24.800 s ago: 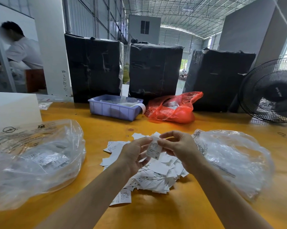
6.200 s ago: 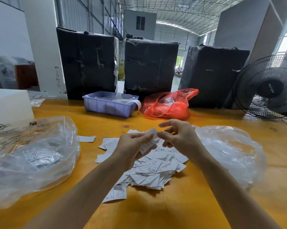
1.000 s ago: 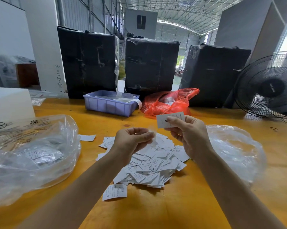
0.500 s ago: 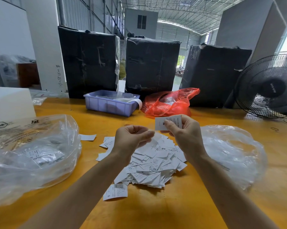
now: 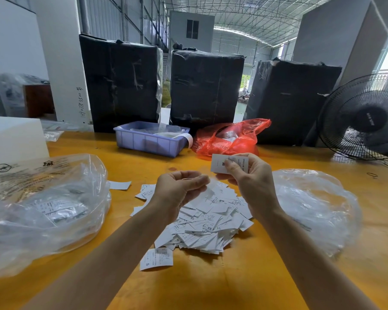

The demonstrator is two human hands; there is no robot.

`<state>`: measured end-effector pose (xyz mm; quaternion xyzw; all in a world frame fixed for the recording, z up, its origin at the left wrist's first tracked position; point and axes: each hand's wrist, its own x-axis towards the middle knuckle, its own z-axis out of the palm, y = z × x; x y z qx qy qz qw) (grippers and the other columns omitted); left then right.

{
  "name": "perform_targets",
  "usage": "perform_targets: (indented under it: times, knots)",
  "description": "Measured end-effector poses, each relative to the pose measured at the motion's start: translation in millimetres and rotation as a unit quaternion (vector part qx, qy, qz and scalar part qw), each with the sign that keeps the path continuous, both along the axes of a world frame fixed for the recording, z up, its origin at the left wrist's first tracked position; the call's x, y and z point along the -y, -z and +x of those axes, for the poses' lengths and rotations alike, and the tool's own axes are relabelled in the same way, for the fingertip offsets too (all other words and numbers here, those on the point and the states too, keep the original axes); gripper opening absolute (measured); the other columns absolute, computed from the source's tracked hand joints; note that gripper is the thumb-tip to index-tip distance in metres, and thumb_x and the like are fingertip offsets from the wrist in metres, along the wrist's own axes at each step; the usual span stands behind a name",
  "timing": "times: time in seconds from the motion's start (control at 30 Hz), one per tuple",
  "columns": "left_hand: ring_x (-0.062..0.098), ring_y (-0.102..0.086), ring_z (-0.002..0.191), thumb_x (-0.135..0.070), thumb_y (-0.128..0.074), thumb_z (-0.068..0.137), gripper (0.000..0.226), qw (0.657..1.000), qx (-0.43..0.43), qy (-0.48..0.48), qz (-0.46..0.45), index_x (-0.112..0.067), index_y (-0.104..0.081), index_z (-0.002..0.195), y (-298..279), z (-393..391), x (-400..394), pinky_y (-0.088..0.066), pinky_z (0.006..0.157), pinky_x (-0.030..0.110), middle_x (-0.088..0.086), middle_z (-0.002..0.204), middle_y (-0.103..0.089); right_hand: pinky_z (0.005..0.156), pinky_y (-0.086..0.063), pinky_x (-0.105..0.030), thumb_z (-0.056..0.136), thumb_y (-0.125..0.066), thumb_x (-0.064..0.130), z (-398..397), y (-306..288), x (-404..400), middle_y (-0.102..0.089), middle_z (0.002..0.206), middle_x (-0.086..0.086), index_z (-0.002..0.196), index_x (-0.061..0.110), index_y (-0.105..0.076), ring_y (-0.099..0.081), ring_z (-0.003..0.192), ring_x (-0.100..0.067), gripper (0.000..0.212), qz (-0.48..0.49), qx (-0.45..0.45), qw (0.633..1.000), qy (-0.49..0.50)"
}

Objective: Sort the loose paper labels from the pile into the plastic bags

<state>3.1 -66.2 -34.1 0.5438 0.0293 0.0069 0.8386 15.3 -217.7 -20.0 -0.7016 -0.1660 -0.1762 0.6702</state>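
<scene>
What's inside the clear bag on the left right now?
The left clear bag holds white printed labels, seen through the plastic near its middle. Folds and glare hide the rest, so the count and sizes can't be read.

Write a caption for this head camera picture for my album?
Right hand holds up a paper label above the pile, between two clear plastic bags.

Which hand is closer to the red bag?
The right hand, holding a label up just in front of the red bag. The left hand sits lower, over the pile.
</scene>
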Motion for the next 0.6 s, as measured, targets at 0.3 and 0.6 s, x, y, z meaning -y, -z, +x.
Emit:
perform_targets:
  times: [0.3,0.6]
  knots:
    - [0.015,-0.069,0.059,-0.006,-0.077,0.051,0.037,1.000,-0.001,-0.007,0.000,-0.002,-0.064,0.085,-0.2,0.5,0.9,-0.055,0.055,0.018,0.011,0.071,-0.071,0.057,-0.051,-0.013,0.087,-0.064,0.010,-0.6,2.4,-2.6,-0.063,0.087,-0.010,0.086,0.015,-0.055,-0.069,0.073,-0.017,0.011,-0.041,0.016,0.999,0.022]
    - [0.015,-0.067,0.057,0.002,-0.075,0.066,0.019,0.999,0.006,-0.030,-0.008,-0.002,-0.063,0.082,2.3,3.2,-0.1,-0.054,0.053,0.016,0.012,0.075,-0.068,0.050,-0.046,-0.010,0.086,-0.064,0.004,-2.7,0.2,-3.3,-0.065,0.080,-0.014,0.083,0.006,-0.058,-0.066,0.059,-0.007,0.007,-0.083,-0.007,0.997,0.006]
